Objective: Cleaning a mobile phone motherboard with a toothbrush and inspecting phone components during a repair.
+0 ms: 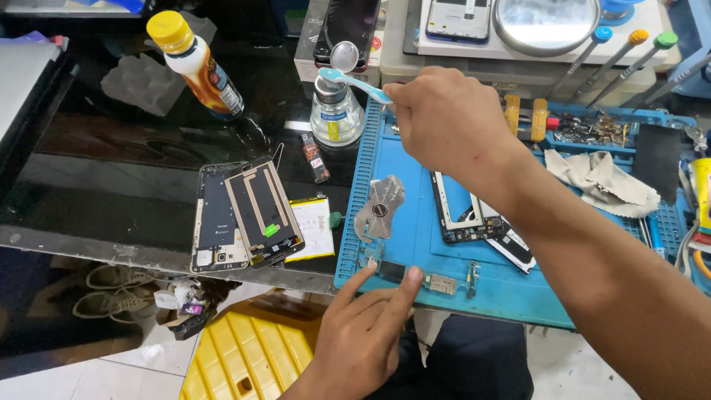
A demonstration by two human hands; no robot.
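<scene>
- The right hand [444, 118] is closed around a toothbrush [355, 83], its head reaching left over a glass dispenser bottle [337, 115] that stands just off the blue mat's [415, 230] top-left corner.
- The left hand [366, 326] is open, two fingertips [413, 275] pressing a small dark part [392, 270] down near the mat's front edge — close to the table lip.
- Just right of that part lies a small circuit board [444, 284]; above it, a metal shield [379, 209].
- A phone frame [463, 215] lies mid-mat under the right forearm, with bare mat between it and the shield.
- Left of the mat, on dark glass: two stacked phone shells [244, 215] and a battery [315, 226] — the shells reach the table's front edge.
- A yellow-capped bottle [196, 63] stands well apart, top left.
- A cloth [603, 181] lies toward the mat's right side.
</scene>
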